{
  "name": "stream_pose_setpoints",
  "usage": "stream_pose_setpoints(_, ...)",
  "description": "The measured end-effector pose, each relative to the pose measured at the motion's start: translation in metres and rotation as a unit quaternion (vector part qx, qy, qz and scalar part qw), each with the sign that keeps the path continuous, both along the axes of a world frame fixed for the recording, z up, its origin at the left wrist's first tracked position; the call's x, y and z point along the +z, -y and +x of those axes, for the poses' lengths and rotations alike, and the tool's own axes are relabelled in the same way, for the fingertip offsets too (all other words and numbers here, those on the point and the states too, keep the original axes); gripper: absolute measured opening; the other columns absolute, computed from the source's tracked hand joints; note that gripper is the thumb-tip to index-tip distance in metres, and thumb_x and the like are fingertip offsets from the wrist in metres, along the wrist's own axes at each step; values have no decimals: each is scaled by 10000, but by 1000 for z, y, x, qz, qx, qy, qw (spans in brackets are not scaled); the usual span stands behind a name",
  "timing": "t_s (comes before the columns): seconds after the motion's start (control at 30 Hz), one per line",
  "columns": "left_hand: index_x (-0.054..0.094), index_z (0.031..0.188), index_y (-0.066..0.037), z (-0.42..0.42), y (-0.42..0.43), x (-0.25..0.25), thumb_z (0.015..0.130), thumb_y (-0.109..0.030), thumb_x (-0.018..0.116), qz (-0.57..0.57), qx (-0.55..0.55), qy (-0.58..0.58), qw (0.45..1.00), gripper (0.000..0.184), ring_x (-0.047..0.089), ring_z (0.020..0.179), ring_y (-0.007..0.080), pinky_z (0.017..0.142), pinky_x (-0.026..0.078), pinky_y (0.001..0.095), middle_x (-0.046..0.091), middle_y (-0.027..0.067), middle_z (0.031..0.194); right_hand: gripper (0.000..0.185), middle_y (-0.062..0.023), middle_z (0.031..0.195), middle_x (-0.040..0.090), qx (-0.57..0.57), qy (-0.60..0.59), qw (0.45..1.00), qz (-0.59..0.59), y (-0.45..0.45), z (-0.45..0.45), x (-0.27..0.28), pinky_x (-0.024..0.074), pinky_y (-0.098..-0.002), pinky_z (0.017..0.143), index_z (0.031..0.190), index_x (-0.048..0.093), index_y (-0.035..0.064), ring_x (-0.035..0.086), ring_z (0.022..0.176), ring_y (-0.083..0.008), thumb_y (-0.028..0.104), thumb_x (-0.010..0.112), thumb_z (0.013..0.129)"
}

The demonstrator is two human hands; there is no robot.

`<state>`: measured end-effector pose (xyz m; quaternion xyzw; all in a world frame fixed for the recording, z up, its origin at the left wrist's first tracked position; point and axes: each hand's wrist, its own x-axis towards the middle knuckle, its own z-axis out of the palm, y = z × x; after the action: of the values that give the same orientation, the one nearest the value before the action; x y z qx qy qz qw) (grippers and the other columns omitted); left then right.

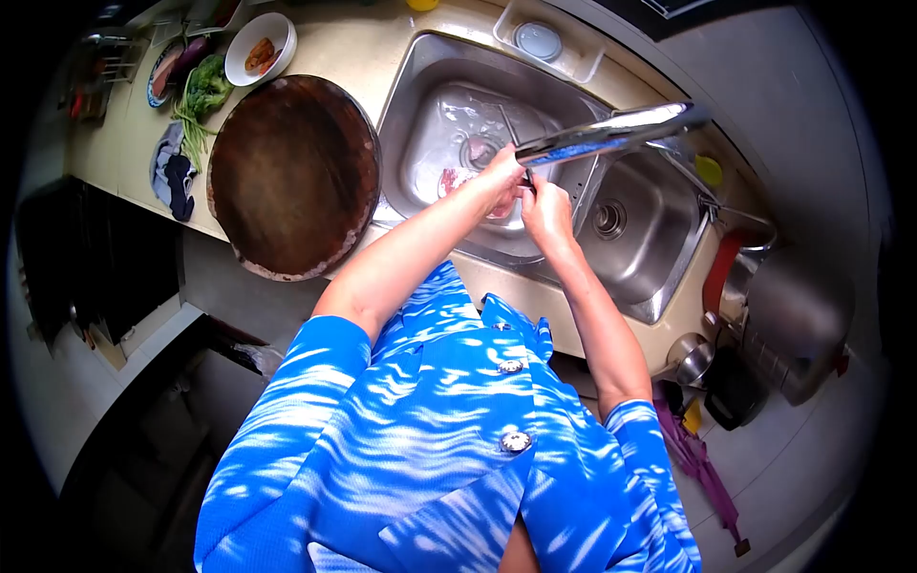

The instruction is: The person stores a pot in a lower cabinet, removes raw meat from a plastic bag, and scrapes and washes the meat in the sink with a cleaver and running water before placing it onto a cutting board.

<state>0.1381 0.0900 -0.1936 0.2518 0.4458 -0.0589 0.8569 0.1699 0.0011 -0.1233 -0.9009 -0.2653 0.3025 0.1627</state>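
Over the left sink basin [420, 158], my left hand [501, 180] is closed beside the faucet tip; what its fingers hold is too hidden to name. My right hand [547, 216] touches or nearly touches it, fingers wrapped round a small dark handle [528, 180]. A thin metal piece [508, 122] shows beyond the hands, its link to the handle hidden. Pieces of pinkish raw meat [455, 180] lie in the basin around and below my left hand. The chrome faucet [616, 134] reaches across just above both hands.
A large round brown board [291, 177] stands left of the sink. Beyond it are a white bowl of food [275, 48], leafy greens [206, 86] and a cloth [172, 172]. To the right are the second basin [650, 224], a metal pot [692, 358] and a rack tray [573, 67] behind.
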Motion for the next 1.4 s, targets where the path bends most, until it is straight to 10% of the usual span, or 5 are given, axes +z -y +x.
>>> stream_pose_setpoints(0.2, 351, 1134, 86, 9, -22, 18, 782, 42, 389, -129, 73, -110, 983, 356, 597, 720, 431, 710, 511, 560, 476, 303, 983, 310, -67, 826, 657, -197, -339, 904, 170, 27, 44, 4, 487, -250, 598, 1016, 621, 11, 631, 705, -137, 269, 561, 854)
stream_pose_setpoints(0.37, 170, 1291, -29, 0, -42, -26, 857, 12, 346, -205, 84, -100, 970, 470, 531, 903, 537, 710, 525, 564, 344, 304, 1203, 333, -93, 891, 592, -472, 66, 823, 308, 108, 173, -36, 471, -217, 552, 1109, 500, -55, 599, 727, -143, -23, 529, 778)
stream_pose_setpoints(0.53, 138, 1289, -5, -1, -50, 4, 841, 31, 302, -211, 77, -109, 968, 478, 584, 855, 473, 599, 563, 470, 377, 305, 1157, 501, -210, 1115, 522, -504, -41, 679, 533, 90, 226, 5, 493, -312, 780, 1203, 393, -122, 591, 880, -268, -104, 496, 713)
stream_pose_setpoints(0.8, 370, 1026, 39, -8, -74, 20, 802, 7, 398, -102, -6, -159, 982, 229, 561, 471, 210, 399, 509, 312, 585, 149, 701, 251, -134, 847, 611, -383, 146, 910, 65, 90, 254, 18, 519, -299, 653, 883, 612, -40, 602, 752, -187, 162, 609, 734)
stream_pose_setpoints(1.4, 451, 809, 27, -10, -84, 10, 796, -17, 425, -90, -61, -165, 980, 53, 528, 427, 178, 398, 508, 315, 517, 101, 566, 186, -132, 849, 560, -103, 283, 879, 370, -12, 78, 38, 410, -398, 797, 833, 576, 8, 521, 869, -304, 5, 490, 668)
